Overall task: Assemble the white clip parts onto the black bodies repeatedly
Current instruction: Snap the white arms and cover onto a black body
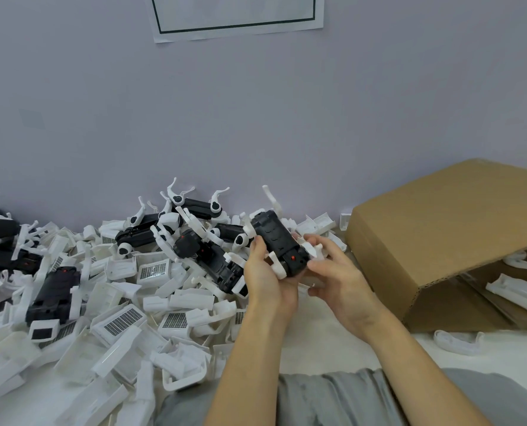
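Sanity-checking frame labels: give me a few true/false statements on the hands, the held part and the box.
1. Both hands hold one black body. True: the left hand and the right hand both grip it.
2. The cardboard box stands to the person's left. False: it is on the right.
3. White parts lie inside the box. True.
4. The pile of white parts holds no black bodies. False: several lie among them.
5. A red dot shows on the held body's near end. True.
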